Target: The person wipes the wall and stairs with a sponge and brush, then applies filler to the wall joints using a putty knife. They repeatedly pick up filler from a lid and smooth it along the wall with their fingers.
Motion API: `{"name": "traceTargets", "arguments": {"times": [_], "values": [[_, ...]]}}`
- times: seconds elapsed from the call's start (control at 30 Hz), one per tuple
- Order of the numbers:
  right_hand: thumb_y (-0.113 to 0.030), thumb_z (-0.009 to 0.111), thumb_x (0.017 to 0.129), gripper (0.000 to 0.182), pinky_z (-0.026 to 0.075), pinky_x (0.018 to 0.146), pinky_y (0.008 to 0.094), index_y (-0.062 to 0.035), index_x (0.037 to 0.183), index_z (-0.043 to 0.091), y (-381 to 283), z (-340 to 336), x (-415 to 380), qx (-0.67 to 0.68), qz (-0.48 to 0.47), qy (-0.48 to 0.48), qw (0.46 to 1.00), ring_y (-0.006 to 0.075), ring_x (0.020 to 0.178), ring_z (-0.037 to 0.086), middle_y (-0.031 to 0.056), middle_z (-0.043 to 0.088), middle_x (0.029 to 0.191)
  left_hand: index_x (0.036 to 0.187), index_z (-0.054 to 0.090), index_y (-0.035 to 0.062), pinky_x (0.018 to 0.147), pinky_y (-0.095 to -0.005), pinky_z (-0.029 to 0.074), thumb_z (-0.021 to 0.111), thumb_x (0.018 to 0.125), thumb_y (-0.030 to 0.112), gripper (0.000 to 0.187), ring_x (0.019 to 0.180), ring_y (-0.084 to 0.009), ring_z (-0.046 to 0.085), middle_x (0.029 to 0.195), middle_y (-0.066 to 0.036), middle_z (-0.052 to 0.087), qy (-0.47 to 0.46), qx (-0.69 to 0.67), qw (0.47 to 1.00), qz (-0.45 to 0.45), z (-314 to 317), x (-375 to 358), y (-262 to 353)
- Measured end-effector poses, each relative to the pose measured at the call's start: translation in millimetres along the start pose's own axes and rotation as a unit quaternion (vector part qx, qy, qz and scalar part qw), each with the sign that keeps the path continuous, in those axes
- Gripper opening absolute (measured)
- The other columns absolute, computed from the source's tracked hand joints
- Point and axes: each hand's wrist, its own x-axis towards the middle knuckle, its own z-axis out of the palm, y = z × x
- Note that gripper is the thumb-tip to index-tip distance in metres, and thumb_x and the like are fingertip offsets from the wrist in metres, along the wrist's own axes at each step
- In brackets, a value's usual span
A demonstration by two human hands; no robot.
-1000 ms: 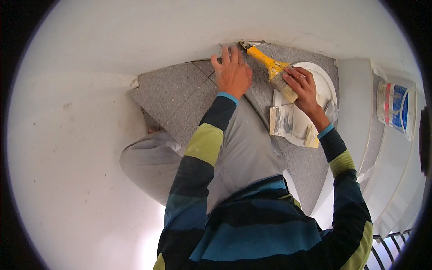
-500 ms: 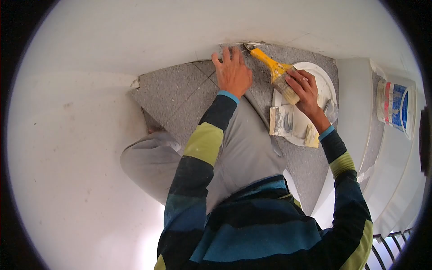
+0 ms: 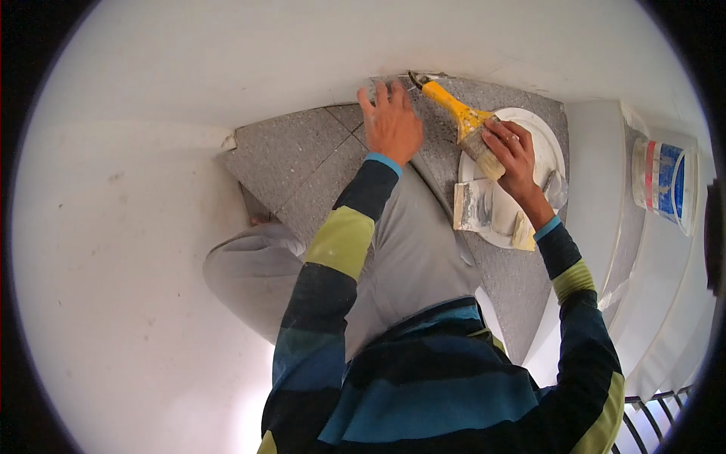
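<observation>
My right hand (image 3: 516, 157) grips a paintbrush (image 3: 452, 106) with a yellow handle, fingers around its dirty ferrule and bristles. The handle points up and left, its dark tip at the foot of the wall. On the grey speckled tiles (image 3: 299, 144) close to the wall rests my left hand (image 3: 395, 125), fingers stretched and apart, holding nothing. Beneath the right hand lies a round white lid (image 3: 538, 125) smeared with white paste. A flat, paste-smeared scraper blade (image 3: 474, 206) and a pale yellow piece (image 3: 523, 230) lie on the lid.
A white wall (image 3: 302, 53) curves along the far side of the tiles. White-faced steps (image 3: 594, 174) run along the right, with a blue-and-white bucket (image 3: 665, 178) standing on one. Dark railing bars (image 3: 650, 424) show at the lower right. My bent legs (image 3: 412, 242) rest on the tiles.
Both hands and the brush keep almost the same place. The view shifts very slightly, and the brush's dark tip stays at the wall's foot.
</observation>
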Motion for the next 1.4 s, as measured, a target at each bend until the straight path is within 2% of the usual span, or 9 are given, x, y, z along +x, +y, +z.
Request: {"name": "traceTargets", "arguments": {"times": [0.07,0.2,0.4,0.6,0.73,0.8,0.87,0.97,1.4], "values": [[-0.01,0.073,0.053,0.058,0.039,0.088,0.0382,-0.011,0.108,0.058,-0.5,-1.4,-1.7,0.008,0.003,-0.016,1.0,0.0283,0.104,0.049,0.0065,0.056,0.116,0.112,0.056,0.0004,0.095,-0.0583,0.017,0.056,0.073,0.029,0.049,0.116,-0.0283,0.036,0.12,-0.007,0.048,0.024,-0.017,1.0,0.006,0.3,-1.4,1.8],[-0.009,0.073,0.054,0.057,0.039,0.089,0.0377,-0.0111,0.109,0.058,-2.3,0.8,0.7,0.004,0.015,-0.025,1.0,0.0282,0.105,0.048,0.0063,0.056,0.116,0.11,0.058,0.0005,0.095,-0.0584,0.017,0.056,0.073,0.03,0.048,0.116,-0.0285,0.036,0.119,-0.008,0.049,-0.01,-0.012,1.0,0.012,-2.7,-3.4,0.6],[-0.008,0.073,0.053,0.057,0.04,0.089,0.038,-0.0113,0.108,0.058,-0.4,1.1,-0.2,0.006,0.004,-0.035,0.999,0.0283,0.105,0.048,0.0058,0.055,0.116,0.107,0.059,0.0009,0.095,-0.0588,0.016,0.055,0.074,0.03,0.045,0.115,-0.029,0.037,0.118,-0.008,0.049,0.007,-0.016,1.0,0.018,-2.7,0.5,2.0],[-0.008,0.073,0.053,0.058,0.04,0.088,0.0384,-0.0114,0.109,0.057,0.3,0.3,-0.2,-0.006,-0.003,-0.014,1.0,0.0284,0.105,0.049,0.0055,0.055,0.116,0.108,0.059,0.0021,0.097,-0.0576,0.015,0.055,0.076,0.03,0.043,0.114,-0.0286,0.037,0.12,-0.008,0.048,0.01,-0.02,1.0,0.005,-2.8,3.2,-2.2],[-0.008,0.073,0.054,0.057,0.04,0.088,0.0383,-0.0114,0.109,0.057,-0.8,-0.4,1.0,-0.004,0.0,-0.037,0.999,0.0284,0.104,0.049,0.0055,0.055,0.116,0.108,0.06,0.0022,0.097,-0.0577,0.015,0.056,0.075,0.031,0.044,0.114,-0.0282,0.037,0.119,-0.008,0.048,0.003,-0.014,1.0,0.016,-5.7,0.8,0.5],[-0.008,0.073,0.054,0.057,0.04,0.088,0.0379,-0.0113,0.109,0.057,-4.2,-0.3,0.2,-0.003,0.017,-0.009,1.0,0.0285,0.105,0.049,0.0058,0.055,0.116,0.108,0.059,0.0022,0.097,-0.0578,0.015,0.056,0.075,0.031,0.044,0.114,-0.0281,0.037,0.119,-0.008,0.048,-0.002,-0.014,1.0,0.008,-5.8,-1.3,-1.2],[-0.009,0.073,0.054,0.057,0.04,0.088,0.0378,-0.0113,0.109,0.057,-4.4,-3.0,-5.2,-0.006,0.017,-0.014,1.0,0.0284,0.105,0.049,0.006,0.055,0.116,0.113,0.056,0.0014,0.095,-0.0585,0.016,0.055,0.074,0.029,0.047,0.116,-0.0289,0.037,0.12,-0.008,0.049,-0.039,-0.025,0.999,0.013,-9.2,2.0,-1.1],[-0.009,0.073,0.054,0.057,0.04,0.088,0.0377,-0.0113,0.11,0.057,-2.9,0.6,-2.0,-0.002,0.006,-0.028,1.0,0.0283,0.105,0.049,0.0062,0.055,0.116,0.113,0.056,0.0013,0.095,-0.0583,0.016,0.055,0.074,0.029,0.048,0.116,-0.0292,0.037,0.119,-0.008,0.049,0.017,-0.01,1.0,0.017,-2.8,-0.1,-1.8],[-0.009,0.073,0.054,0.06,0.04,0.088,0.0379,-0.0119,0.111,0.057,-1.6,0.1,-5.9,-0.005,0.003,-0.011,1.0,0.028,0.103,0.049,0.0061,0.055,0.116,0.114,0.055,0.0028,0.098,-0.0572,0.013,0.055,0.075,0.032,0.049,0.115,-0.0281,0.037,0.118,-0.009,0.049,-0.019,-0.015,1.0,0.006,-5.9,0.2,3.2]]}}
